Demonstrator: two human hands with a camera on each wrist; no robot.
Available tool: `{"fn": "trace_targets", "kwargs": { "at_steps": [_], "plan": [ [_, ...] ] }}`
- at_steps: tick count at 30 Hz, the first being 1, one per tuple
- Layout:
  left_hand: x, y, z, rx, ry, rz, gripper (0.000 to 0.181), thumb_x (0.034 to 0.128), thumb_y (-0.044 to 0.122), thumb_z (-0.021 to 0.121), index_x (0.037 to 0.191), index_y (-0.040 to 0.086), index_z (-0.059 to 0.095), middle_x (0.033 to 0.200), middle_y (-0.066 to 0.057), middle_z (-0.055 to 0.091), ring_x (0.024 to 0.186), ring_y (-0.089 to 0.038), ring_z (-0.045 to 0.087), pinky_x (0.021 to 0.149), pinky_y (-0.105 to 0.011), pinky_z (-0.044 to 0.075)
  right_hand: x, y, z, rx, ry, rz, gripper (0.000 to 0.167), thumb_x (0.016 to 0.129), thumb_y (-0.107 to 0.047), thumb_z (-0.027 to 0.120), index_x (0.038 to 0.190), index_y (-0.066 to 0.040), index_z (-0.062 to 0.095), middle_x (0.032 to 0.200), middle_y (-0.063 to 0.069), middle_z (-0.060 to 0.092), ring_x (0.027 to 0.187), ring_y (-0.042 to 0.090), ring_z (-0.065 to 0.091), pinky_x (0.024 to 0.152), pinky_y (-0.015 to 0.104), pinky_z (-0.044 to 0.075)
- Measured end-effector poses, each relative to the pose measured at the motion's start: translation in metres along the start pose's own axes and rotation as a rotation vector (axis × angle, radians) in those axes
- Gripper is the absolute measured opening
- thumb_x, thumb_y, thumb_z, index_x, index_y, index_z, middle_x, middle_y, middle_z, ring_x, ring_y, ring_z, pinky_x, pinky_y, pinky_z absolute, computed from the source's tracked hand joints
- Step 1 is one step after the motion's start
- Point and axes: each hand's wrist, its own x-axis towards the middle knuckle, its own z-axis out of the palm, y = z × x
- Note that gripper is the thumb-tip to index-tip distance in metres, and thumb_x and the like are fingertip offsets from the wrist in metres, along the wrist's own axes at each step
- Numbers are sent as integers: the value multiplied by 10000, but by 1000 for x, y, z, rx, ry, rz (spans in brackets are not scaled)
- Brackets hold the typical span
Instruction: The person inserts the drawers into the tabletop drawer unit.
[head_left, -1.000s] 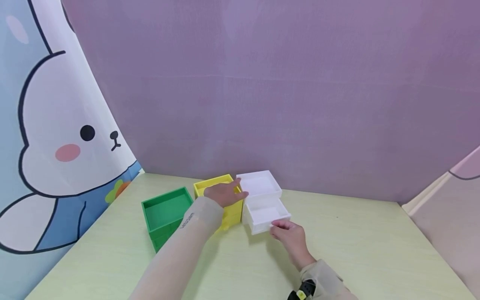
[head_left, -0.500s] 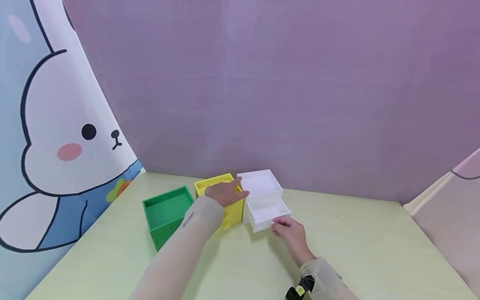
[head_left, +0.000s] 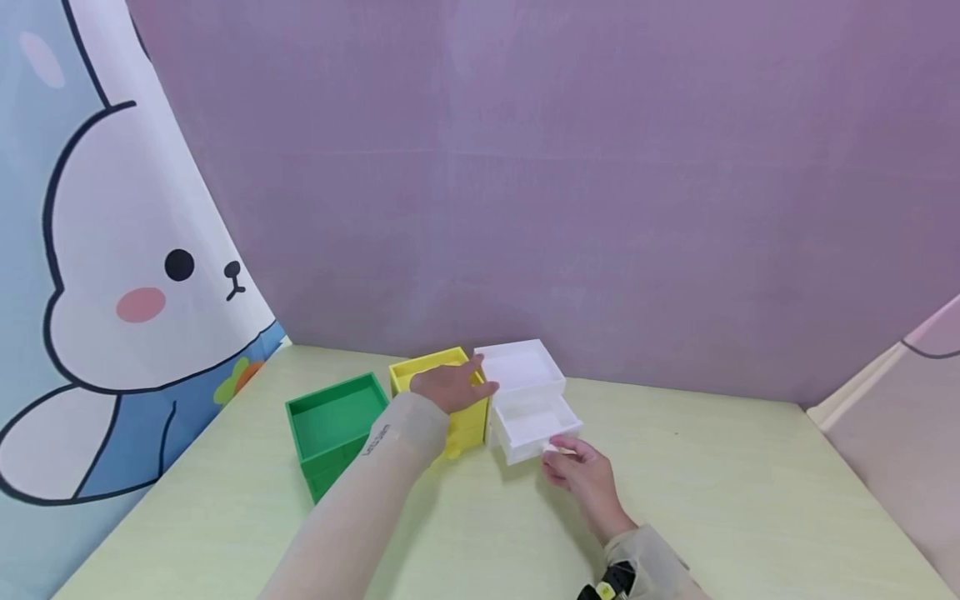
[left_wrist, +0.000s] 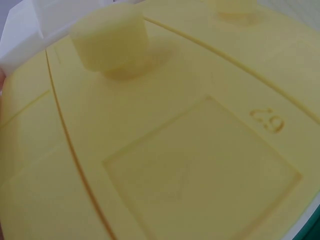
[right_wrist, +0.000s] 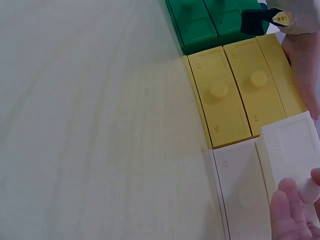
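A white drawer box (head_left: 517, 367) stands at the right end of a row. Its upper drawer (head_left: 534, 417) is pulled out toward me. At the drawer's front my right hand (head_left: 588, 487) pinches the round white knob (right_wrist: 309, 190) between thumb and fingers. My left hand (head_left: 450, 386) lies over the top of the yellow drawer box (head_left: 468, 425), its finger and thumb spread to the white box's left rim. The left wrist view is filled by the yellow drawer fronts (left_wrist: 200, 160) and a yellow knob (left_wrist: 110, 37); the left hand is mostly hidden there.
A green drawer box (head_left: 337, 417) stands left of the yellow one, partly behind the left sleeve. The pale wooden table (head_left: 712, 483) runs in front and to the right. A purple backdrop (head_left: 525, 183) rises right behind the boxes.
The white drawer's front has shifted slightly up and back in the head view. My right fingers have shifted on the knob, which shows more now. The left hand stays in place.
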Motion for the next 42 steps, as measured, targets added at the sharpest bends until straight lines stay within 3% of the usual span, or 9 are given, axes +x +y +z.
{"fn": "trace_targets", "kwargs": {
  "at_steps": [10, 13, 17, 21, 31, 36, 42],
  "plan": [
    [3, 0, -2, -1, 6, 6, 709, 898, 689, 392, 1515, 368, 254, 751, 24, 640, 721, -181, 587, 606, -305, 437, 1, -2, -1, 13, 5, -19, 321, 827, 69, 655, 1124, 166, 579, 785, 45, 660, 687, 102, 642, 684, 239, 545],
    [3, -1, -1, -9, 11, 1, 709, 892, 692, 405, 1511, 380, 258, 975, 27, 697, 848, -188, 611, 671, -313, 462, 2, -4, 2, 27, 5, -14, 317, 823, 76, 654, 1116, 174, 582, 778, 51, 665, 687, 103, 647, 681, 241, 545],
    [1, -1, -2, -37, 3, -12, 709, 885, 698, 413, 1507, 401, 248, 1306, 51, 595, 1066, -208, 584, 751, -318, 480, 3, -5, 5, 23, 2, -10, 305, 823, 76, 644, 1106, 176, 589, 777, 53, 669, 681, 108, 648, 671, 240, 545],
    [-2, 1, -5, -67, -12, -31, 702, 883, 700, 417, 1502, 424, 235, 1399, 58, 516, 1190, -228, 538, 844, -362, 482, 5, -5, 6, 8, 14, -18, 299, 822, 68, 644, 1099, 170, 598, 785, 68, 676, 678, 108, 648, 668, 240, 545],
    [-4, 3, -12, -19, -35, -35, 715, 879, 718, 398, 1505, 406, 249, 1417, 29, 501, 1258, -245, 493, 919, -412, 432, 12, -7, 12, 38, 40, -46, 305, 801, 83, 648, 1082, 192, 596, 748, 54, 670, 645, 96, 644, 649, 237, 546],
    [0, 2, -10, -53, -55, -53, 727, 865, 714, 440, 1499, 413, 254, 1447, 35, 465, 1289, -247, 462, 971, -446, 406, 13, -6, 14, 51, 25, -45, 306, 800, 80, 651, 1078, 195, 595, 745, 44, 669, 635, 98, 639, 638, 235, 544],
    [-1, 3, -11, -20, -70, -53, 724, 868, 713, 428, 1501, 413, 246, 1398, 38, 520, 1199, -218, 534, 824, -352, 458, 17, -4, 17, 50, 27, -37, 323, 802, 69, 650, 1092, 198, 589, 760, 54, 681, 633, 91, 635, 634, 233, 542]
  ]
}}
